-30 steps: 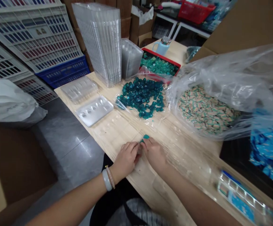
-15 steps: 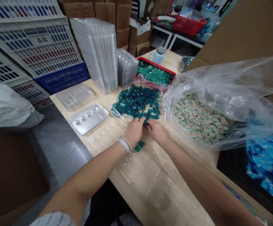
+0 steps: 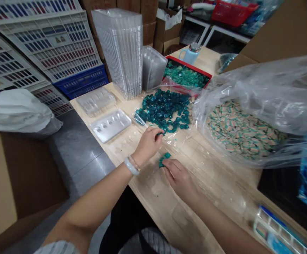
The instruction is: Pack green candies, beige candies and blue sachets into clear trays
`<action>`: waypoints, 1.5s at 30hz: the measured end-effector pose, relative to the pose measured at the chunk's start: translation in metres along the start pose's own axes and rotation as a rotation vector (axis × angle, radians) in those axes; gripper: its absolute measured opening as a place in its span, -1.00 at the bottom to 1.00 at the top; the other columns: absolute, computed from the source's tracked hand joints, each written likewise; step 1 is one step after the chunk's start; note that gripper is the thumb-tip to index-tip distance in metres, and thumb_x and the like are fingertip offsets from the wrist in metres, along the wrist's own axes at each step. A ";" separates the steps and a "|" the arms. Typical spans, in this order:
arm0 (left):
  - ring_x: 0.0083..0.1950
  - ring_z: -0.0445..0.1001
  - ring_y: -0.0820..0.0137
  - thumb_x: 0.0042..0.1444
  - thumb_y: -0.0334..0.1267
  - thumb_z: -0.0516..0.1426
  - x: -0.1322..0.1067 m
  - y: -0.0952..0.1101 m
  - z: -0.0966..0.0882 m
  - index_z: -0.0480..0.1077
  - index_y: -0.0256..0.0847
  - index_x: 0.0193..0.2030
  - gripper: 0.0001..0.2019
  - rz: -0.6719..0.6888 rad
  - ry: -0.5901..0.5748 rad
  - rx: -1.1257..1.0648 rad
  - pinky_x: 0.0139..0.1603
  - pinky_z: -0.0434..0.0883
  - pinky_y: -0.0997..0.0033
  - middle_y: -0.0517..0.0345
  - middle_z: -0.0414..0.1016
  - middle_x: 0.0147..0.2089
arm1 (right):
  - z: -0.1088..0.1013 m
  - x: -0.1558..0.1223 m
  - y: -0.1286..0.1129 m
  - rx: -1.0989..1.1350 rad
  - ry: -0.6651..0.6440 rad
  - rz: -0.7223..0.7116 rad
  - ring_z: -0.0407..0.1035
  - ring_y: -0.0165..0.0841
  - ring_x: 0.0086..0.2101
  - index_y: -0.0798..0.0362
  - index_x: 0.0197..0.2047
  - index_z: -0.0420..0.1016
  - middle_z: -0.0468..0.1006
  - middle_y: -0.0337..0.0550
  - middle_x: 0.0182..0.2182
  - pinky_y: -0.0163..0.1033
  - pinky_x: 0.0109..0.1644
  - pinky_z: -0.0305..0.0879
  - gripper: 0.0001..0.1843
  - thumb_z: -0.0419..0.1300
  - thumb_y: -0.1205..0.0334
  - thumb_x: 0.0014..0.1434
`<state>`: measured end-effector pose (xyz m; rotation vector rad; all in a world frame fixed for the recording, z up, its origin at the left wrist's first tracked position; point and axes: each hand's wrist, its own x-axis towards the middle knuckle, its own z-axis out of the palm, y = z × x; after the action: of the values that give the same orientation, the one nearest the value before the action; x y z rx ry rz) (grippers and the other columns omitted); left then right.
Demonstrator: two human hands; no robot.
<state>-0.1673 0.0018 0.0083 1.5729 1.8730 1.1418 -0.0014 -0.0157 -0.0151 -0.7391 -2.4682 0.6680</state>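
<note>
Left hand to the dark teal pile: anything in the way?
Nothing visible. The left hand is right at the near edge of the dark teal pile. Clear plastic film shows along that edge but doesn't look like it blocks the hand. The red tray is beyond the pile.

A white crate [image 3: 60, 53] tops a blue crate [image 3: 82, 82]; a red basket [image 3: 232, 14] sits beyond a pale blue mug [image 3: 190, 55].
</note>
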 end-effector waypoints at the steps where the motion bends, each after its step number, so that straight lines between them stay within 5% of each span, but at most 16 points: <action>1: -0.25 0.34 0.44 0.06 -0.37 -0.01 -0.012 0.001 -0.004 0.37 -0.26 -0.20 -0.81 -0.019 -0.007 -0.028 -0.19 0.34 0.43 0.08 0.33 -0.27 | 0.002 -0.001 0.000 -0.036 -0.014 -0.026 0.29 -0.35 -0.20 0.09 -0.16 0.36 0.44 -0.05 -0.26 -0.17 -0.09 0.28 -0.73 -0.09 0.42 0.14; 6: -0.28 0.34 0.46 0.03 -0.36 0.03 -0.088 -0.008 -0.012 0.35 -0.23 -0.20 -0.82 -0.178 -0.042 -0.141 -0.27 0.37 0.45 0.11 0.33 -0.28 | 0.007 0.001 -0.004 -0.220 -0.121 -0.033 0.29 -0.30 -0.28 0.12 -0.24 0.42 0.45 -0.04 -0.37 -0.15 -0.18 0.27 -0.75 -0.07 0.36 0.15; 9: -0.24 0.34 0.46 0.03 -0.39 0.03 -0.106 -0.016 -0.008 0.35 -0.22 -0.18 -0.80 -0.197 -0.029 -0.216 -0.26 0.38 0.44 0.10 0.33 -0.24 | 0.009 -0.004 -0.012 -0.280 -0.172 0.069 0.28 -0.29 -0.31 0.14 -0.22 0.42 0.43 -0.03 -0.39 -0.15 -0.22 0.26 -0.75 -0.06 0.35 0.15; 13: -0.25 0.34 0.48 0.02 -0.42 0.02 -0.100 -0.016 -0.007 0.35 -0.22 -0.18 -0.78 -0.152 -0.084 -0.297 -0.26 0.38 0.46 0.09 0.30 -0.22 | 0.002 -0.008 -0.016 -0.142 -0.118 0.210 0.29 -0.28 -0.27 0.15 -0.19 0.42 0.40 0.02 -0.31 -0.12 -0.19 0.26 -0.73 -0.05 0.28 0.15; 17: -0.22 0.34 0.47 0.01 -0.41 0.03 -0.091 -0.007 -0.008 0.34 -0.24 -0.21 -0.81 -0.100 -0.176 -0.457 -0.23 0.37 0.45 0.08 0.30 -0.20 | -0.010 0.006 -0.015 0.383 -0.065 0.366 0.32 -0.35 -0.23 0.04 -0.10 0.37 0.40 -0.06 -0.19 -0.19 -0.18 0.27 -0.71 0.01 0.19 0.11; 20: -0.27 0.37 0.47 0.00 -0.34 0.07 -0.089 0.000 -0.010 0.32 -0.27 -0.25 -0.85 -0.217 -0.272 -0.693 -0.24 0.36 0.44 0.09 0.36 -0.27 | -0.016 0.019 -0.016 0.803 -0.162 0.551 0.34 -0.42 -0.41 0.08 -0.27 0.43 0.46 -0.18 -0.41 -0.27 -0.34 0.27 -0.76 0.12 0.14 0.00; 23: -0.38 0.39 0.50 -0.02 -0.25 0.12 -0.088 0.000 -0.017 0.32 -0.30 -0.27 -0.81 -0.419 -0.380 -0.954 -0.29 0.37 0.44 0.11 0.40 -0.37 | -0.021 0.023 -0.014 1.028 -0.100 0.736 0.27 -0.49 -0.54 0.11 -0.37 0.41 0.43 -0.24 -0.53 -0.31 -0.44 0.21 -0.80 0.17 0.18 -0.09; 27: -0.41 0.38 0.51 -0.04 -0.21 0.13 -0.084 -0.012 -0.025 0.32 -0.30 -0.25 -0.77 -0.518 -0.281 -0.903 -0.34 0.36 0.45 0.12 0.38 -0.39 | -0.028 0.009 0.000 0.932 0.051 0.811 0.19 -0.51 -0.60 0.11 -0.37 0.40 0.39 -0.24 -0.54 -0.32 -0.49 0.16 -0.81 0.13 0.22 -0.10; 31: -0.31 0.34 0.47 -0.01 -0.32 0.10 -0.080 -0.017 -0.015 0.34 -0.25 -0.16 -0.77 -0.233 -0.202 -0.429 -0.27 0.34 0.43 0.14 0.33 -0.32 | -0.022 -0.009 0.007 0.444 -0.016 0.593 0.27 -0.39 -0.42 0.10 -0.40 0.45 0.41 -0.13 -0.43 -0.22 -0.33 0.22 -0.81 0.03 0.31 -0.07; 35: -0.25 0.32 0.45 0.03 -0.32 0.07 -0.079 -0.004 -0.006 0.37 -0.21 -0.14 -0.77 -0.043 -0.197 -0.252 -0.22 0.34 0.43 0.10 0.31 -0.27 | -0.017 -0.010 -0.003 0.176 0.045 0.427 0.25 -0.29 -0.22 0.07 -0.36 0.47 0.41 -0.07 -0.31 -0.11 -0.10 0.15 -0.81 0.05 0.27 -0.01; 40: -0.26 0.32 0.47 0.01 -0.33 0.09 -0.077 0.012 -0.008 0.41 -0.20 -0.22 -0.82 -0.019 -0.193 -0.332 -0.24 0.35 0.46 0.10 0.29 -0.26 | -0.017 0.007 -0.014 0.797 -0.040 0.620 0.22 -0.45 -0.51 0.09 -0.43 0.36 0.34 -0.26 -0.55 -0.31 -0.42 0.17 -0.79 0.13 0.10 -0.01; 45: -0.32 0.36 0.49 -0.11 -0.23 0.19 -0.075 0.015 -0.012 0.39 -0.30 -0.20 -0.70 -0.451 -0.358 -0.845 -0.29 0.36 0.45 0.10 0.36 -0.28 | -0.017 0.009 -0.019 1.170 -0.048 0.731 0.13 -0.53 -0.58 0.10 -0.48 0.28 0.27 -0.34 -0.61 -0.37 -0.48 0.06 -0.74 0.20 0.08 -0.07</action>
<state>-0.1481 -0.0727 0.0145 0.7609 1.1661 1.1215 -0.0061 -0.0188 0.0114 -1.0426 -1.3157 2.0949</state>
